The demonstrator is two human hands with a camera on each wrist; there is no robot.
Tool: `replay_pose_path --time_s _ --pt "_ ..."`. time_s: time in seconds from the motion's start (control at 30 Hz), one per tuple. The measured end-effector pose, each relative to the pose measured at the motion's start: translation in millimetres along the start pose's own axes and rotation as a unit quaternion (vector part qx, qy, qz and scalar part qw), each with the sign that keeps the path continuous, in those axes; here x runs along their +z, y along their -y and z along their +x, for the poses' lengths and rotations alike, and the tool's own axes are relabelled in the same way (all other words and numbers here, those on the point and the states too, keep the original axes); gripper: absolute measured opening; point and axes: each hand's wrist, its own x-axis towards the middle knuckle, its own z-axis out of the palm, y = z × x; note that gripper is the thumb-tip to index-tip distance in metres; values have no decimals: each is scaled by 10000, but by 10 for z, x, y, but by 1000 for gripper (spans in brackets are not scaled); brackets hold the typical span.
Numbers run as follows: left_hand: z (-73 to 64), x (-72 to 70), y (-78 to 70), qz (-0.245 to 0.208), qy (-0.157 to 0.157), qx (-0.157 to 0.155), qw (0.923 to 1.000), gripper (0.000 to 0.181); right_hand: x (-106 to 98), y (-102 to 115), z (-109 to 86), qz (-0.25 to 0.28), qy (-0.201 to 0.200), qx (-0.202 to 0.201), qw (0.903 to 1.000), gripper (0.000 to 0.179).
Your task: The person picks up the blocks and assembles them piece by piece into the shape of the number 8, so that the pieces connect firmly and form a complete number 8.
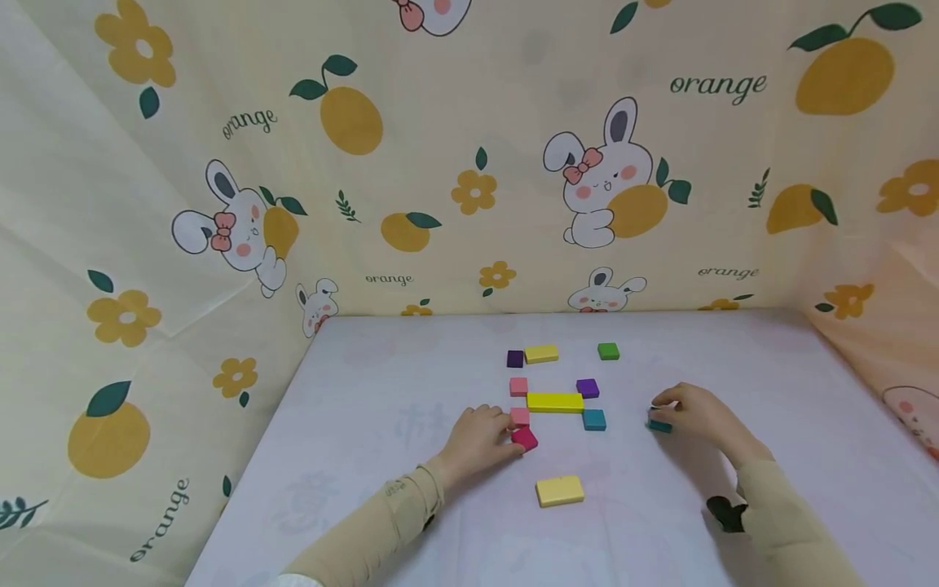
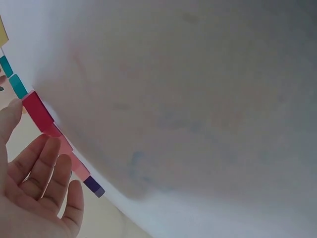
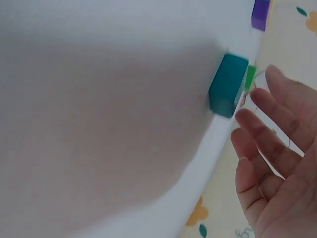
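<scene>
My left hand (image 1: pixel 480 440) pinches a crimson block (image 1: pixel 524 439) between thumb and fingers, near the lower end of the block arrangement. In the left wrist view the thumb is at one end of that crimson block (image 2: pixel 38 113), and the fingertips are by its other end, close to a pink block (image 2: pixel 80 166). At the right, my right hand (image 1: pixel 697 416) hovers by a dark teal block (image 1: pixel 659 426). The right wrist view shows this teal block (image 3: pixel 229 85) just beyond loosely bent fingers (image 3: pixel 267 134), with a small gap between.
A long yellow block (image 1: pixel 555 403) lies amid pink, purple (image 1: pixel 588 388) and blue-teal (image 1: pixel 595 420) blocks. Farther back are a dark purple block (image 1: pixel 515 359), a yellow block (image 1: pixel 541 354) and a green block (image 1: pixel 608 351). Nearer lies a pale yellow block (image 1: pixel 560 491). Printed cloth (image 1: pixel 513 98) hangs behind the white table.
</scene>
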Motion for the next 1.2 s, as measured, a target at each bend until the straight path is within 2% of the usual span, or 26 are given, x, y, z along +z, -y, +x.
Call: replay_pose_path --time_s 0.2,0.47,1.0,1.2 --pt "-3 16 23 16 35 12 10000 35 -7 -120 -84 95 107 91 9999 35" --pt "-18 43 30 68 15 181 9998 29 31 -179 -159 297 289 333 9986 30" --pt "-12 57 21 108 -20 207 9997 29 78 -69 -179 252 115 222 9994 31" --pt "-9 55 18 108 -8 215 9997 29 120 7 -170 308 279 336 9986 31"
